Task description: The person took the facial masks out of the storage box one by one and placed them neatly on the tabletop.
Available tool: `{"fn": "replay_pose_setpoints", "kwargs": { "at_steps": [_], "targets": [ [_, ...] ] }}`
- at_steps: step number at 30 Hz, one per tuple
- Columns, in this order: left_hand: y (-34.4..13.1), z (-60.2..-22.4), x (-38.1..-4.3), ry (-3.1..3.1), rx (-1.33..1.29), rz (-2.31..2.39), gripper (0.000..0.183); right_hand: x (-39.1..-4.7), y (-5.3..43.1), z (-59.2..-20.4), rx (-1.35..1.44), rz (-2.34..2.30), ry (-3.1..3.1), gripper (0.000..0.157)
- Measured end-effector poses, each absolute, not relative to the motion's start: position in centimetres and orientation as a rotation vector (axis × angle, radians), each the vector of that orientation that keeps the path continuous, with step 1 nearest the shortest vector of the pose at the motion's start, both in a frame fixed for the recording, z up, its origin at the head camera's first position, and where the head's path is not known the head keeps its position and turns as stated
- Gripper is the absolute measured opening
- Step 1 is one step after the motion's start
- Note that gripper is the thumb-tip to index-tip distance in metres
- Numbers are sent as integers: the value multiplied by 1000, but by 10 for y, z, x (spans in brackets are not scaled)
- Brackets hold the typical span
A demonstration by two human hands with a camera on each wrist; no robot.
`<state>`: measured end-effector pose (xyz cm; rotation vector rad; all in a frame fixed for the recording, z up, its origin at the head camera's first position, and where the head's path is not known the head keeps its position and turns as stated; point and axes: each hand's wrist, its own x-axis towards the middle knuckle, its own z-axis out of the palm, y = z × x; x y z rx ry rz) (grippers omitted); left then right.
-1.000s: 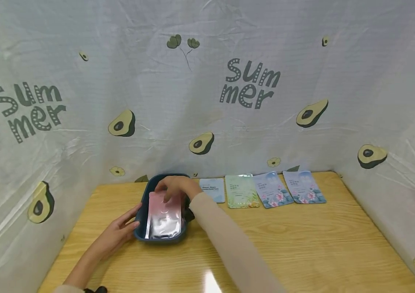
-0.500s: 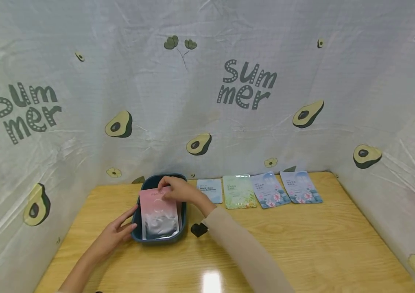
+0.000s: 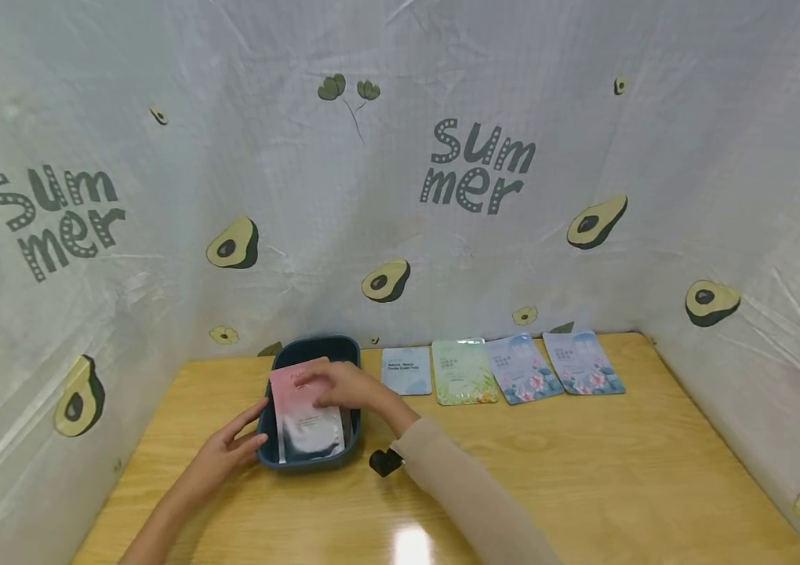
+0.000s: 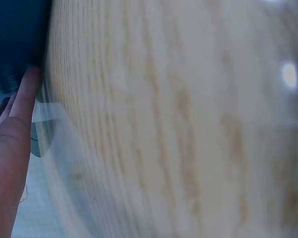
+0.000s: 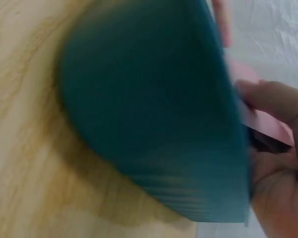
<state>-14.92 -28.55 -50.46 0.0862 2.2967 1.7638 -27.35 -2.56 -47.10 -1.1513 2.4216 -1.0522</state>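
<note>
Pink packet (image 3: 304, 416) more tilted in bin (image 3: 322, 347).

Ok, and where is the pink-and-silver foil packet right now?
In the head view, the pink-and-silver foil packet is left of centre in the dark blue plastic bin, its pink end under the right hand.
</note>
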Motion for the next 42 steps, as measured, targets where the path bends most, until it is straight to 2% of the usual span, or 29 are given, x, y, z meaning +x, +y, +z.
{"fn": "replay_pose_setpoints", "kwargs": {
  "at_steps": [6,12,14,22,42],
  "targets": [
    [-284,-510,-146,2254,133,1816,68,-269,-31,-477,-1051,-1164,2545,33],
    [-288,-505,-145,2249,169,1813,67,-268,-37,-466,-1050,-1028,2478,60],
    [-289,-503,-146,2260,178,1806,67,-268,-38,-463,-1084,-973,2455,63],
    [-290,-501,-149,2289,168,1790,67,-273,-37,-455,-1182,-908,2495,59],
    [-282,-505,-150,2282,51,1790,68,-274,12,-439,-1100,-1226,2441,57]
  ]
}}
